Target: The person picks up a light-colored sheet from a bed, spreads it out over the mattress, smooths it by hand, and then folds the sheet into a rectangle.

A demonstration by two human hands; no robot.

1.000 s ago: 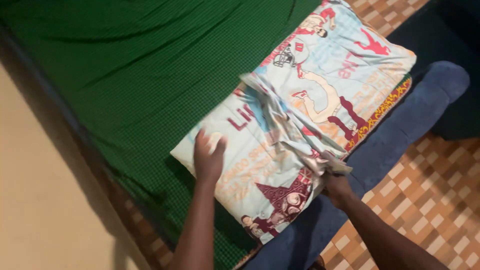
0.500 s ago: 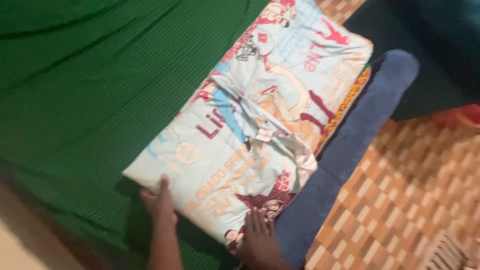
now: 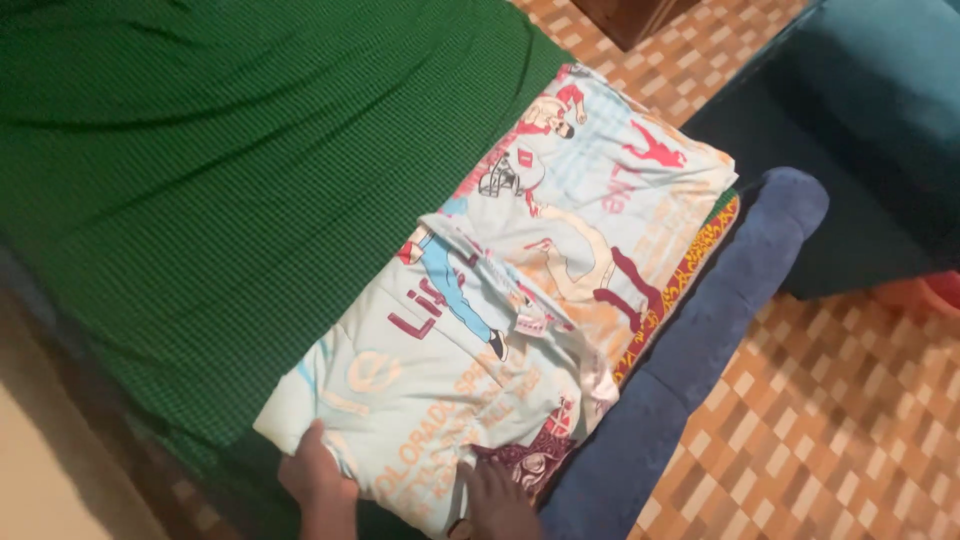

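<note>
Left hand (image 3: 316, 478) clamped on near corner of pale blue, cartoon-printed folded quilt (image 3: 500, 300); right hand (image 3: 495, 500) flat on near edge, fingers spread, gripping nothing. Quilt stretching away from both hands over green checked bedsheet (image 3: 220, 170), beside dark blue bolster (image 3: 700, 330), pinned for steadiness.
</note>
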